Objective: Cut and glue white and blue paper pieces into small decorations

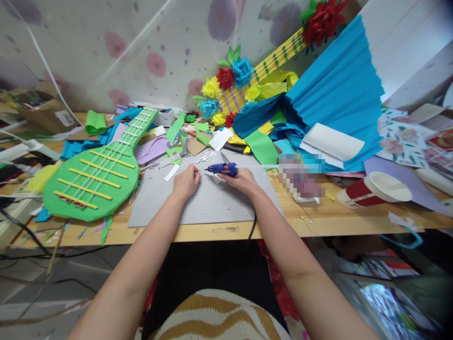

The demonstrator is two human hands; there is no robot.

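Observation:
My right hand (240, 179) grips a blue hot glue gun (222, 169) with a clear glue stick jutting from its back. The gun's nozzle points left, toward my left hand (187, 180). That hand is closed, its fingertips pinched together near the nozzle; what they hold, if anything, is too small to make out. Both hands are over a grey cutting mat (155, 203). Small white paper strips (203, 159) and a white paper piece (171, 173) lie on the mat beyond my left hand. Scissors (224, 157) lie partly hidden behind the gun.
A green paper lute (95, 179) lies at left. A flower-decked yellow paper instrument (279, 56) leans on the wall. Coloured paper scraps, including a green sheet (262, 146), crowd the back. Blue crepe paper (336, 94) and a lidded cup (375, 190) stand at right. The gun's cord (252, 226) hangs over the edge.

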